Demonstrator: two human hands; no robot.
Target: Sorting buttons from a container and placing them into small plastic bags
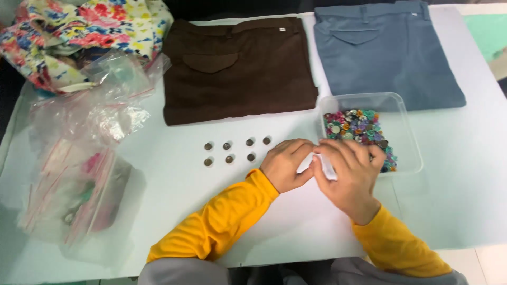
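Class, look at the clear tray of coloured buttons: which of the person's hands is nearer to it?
Right. The right hand overlaps the clear tray's near left corner; the left hand sits further left, beside the dark buttons.

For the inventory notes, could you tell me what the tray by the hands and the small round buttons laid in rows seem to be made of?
Tray: likely clear, glossy plastic, since the coloured buttons show through its walls. Round buttons: dark with a dull shine, possibly metal; too small to tell.
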